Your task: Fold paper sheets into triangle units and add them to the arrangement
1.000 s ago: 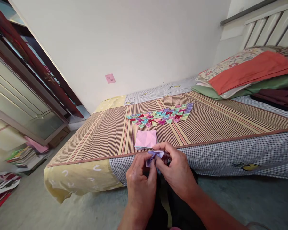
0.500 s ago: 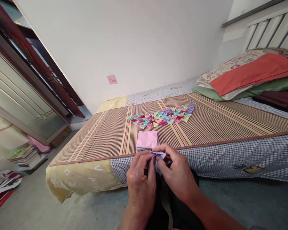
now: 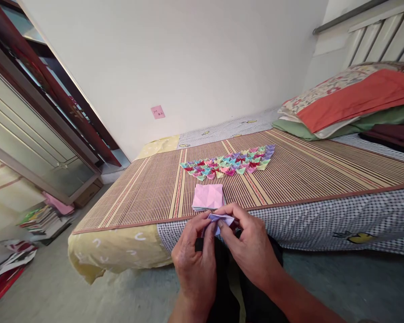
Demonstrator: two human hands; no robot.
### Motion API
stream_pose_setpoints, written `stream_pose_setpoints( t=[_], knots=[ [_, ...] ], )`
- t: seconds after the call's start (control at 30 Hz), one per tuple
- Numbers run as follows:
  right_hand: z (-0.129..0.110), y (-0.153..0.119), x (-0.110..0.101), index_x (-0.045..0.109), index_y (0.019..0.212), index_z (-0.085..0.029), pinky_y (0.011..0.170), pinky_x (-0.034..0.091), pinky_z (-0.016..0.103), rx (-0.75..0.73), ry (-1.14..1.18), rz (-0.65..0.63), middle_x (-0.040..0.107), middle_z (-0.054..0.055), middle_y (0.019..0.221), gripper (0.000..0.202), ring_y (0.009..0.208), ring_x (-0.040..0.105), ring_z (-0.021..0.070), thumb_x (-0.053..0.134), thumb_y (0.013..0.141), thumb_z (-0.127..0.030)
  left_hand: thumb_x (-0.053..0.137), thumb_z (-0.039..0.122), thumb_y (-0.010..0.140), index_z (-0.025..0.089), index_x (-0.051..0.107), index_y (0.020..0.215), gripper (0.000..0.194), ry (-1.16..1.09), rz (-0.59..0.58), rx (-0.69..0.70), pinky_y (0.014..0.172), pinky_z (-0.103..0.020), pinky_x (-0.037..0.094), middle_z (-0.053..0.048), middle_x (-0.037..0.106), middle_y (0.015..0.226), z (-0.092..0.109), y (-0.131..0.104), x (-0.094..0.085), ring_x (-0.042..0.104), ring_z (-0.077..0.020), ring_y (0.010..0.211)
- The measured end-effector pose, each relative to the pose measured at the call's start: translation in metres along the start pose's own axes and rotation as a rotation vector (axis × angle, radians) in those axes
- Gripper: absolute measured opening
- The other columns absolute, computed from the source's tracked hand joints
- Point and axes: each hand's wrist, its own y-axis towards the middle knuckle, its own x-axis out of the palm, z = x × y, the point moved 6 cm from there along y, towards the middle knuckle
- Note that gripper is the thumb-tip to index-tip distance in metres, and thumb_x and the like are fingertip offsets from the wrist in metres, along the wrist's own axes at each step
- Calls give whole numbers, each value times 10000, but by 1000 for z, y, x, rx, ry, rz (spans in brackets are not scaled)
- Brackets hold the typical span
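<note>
A small piece of lilac origami paper (image 3: pixel 222 219), partly folded, is pinched between my two hands just above the bed's front edge. My left hand (image 3: pixel 195 258) grips its left side between thumb and fingers. On the right side, my right hand (image 3: pixel 251 240) has its thumb on the near face and its fingers behind. Part of the paper is hidden by the fingers. Just beyond lies a stack of square paper (image 3: pixel 208 196), pink on top. Farther back, several folded paper boats (image 3: pixel 229 163) in many colours stand in close rows.
A striped bamboo mat (image 3: pixel 144 193) covers the bed, over a checked sheet (image 3: pixel 309 220) that hangs down the front. Folded bedding and a pillow (image 3: pixel 360 96) lie at the right. Books (image 3: pixel 38 220) are piled on the floor at the left.
My left hand has shifted slightly left and its fingers have moved along the paper's edge. The right hand keeps its pinch. The view has turned a little.
</note>
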Motion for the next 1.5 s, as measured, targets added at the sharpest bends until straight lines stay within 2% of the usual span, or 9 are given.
stream_pose_setpoints(
  t=[0.2,0.4,0.57,0.73,0.87,1.1,1.23,1.5],
  knots=[
    [-1,0,-1,659,922,-205,581,489,241,-16,-25,22,686,-14,729,128,592,621,139,542,879,-174,658,39,931,189,750,996,187,31,-46,68,932,-252,582,-56,787,1067,1,0,1,755,-153,992],
    [-1,0,-1,662,940,-199,593,491,236,-11,-28,26,700,-7,756,143,610,635,138,544,868,-163,623,24,941,190,750,975,212,46,-100,68,893,-251,590,-51,769,1035,4,3,3,744,-149,963],
    [1,0,1,657,950,-200,598,498,237,-5,-27,-19,709,0,785,136,626,646,142,555,870,-161,641,35,925,209,731,981,204,57,-121,65,851,-283,604,-44,757,1031,3,4,6,735,-168,960],
    [2,-1,-2,634,972,-205,632,503,248,-41,-75,-14,708,4,795,111,661,670,154,553,901,-178,643,80,939,235,718,998,182,111,-143,68,827,-351,603,-51,753,1048,-4,2,6,735,-206,956],
    [4,-2,-3,600,887,-209,629,468,265,-83,-169,6,669,0,743,113,650,650,160,511,955,-192,628,90,949,249,709,1022,192,142,-158,85,851,-377,596,-60,745,1102,-7,0,6,728,-217,985],
    [3,0,-6,601,841,-210,591,416,267,-90,-212,-8,592,-20,683,198,591,568,146,477,996,-209,592,43,958,227,699,1012,220,91,-160,76,878,-320,576,-49,725,1060,-1,1,6,703,-181,982],
    [1,2,-8,602,826,-214,570,431,244,-57,-120,-39,617,-21,679,163,587,582,142,520,967,-215,586,36,965,204,697,983,202,11,-181,40,841,-266,569,-41,720,980,-2,4,7,705,-157,930],
    [-1,2,-7,616,838,-216,573,463,246,-65,-105,-31,664,-2,707,142,595,609,153,530,949,-201,659,72,937,216,740,970,168,-19,-199,-38,811,-275,581,-30,761,953,-5,5,6,730,-167,889]
  ],
)
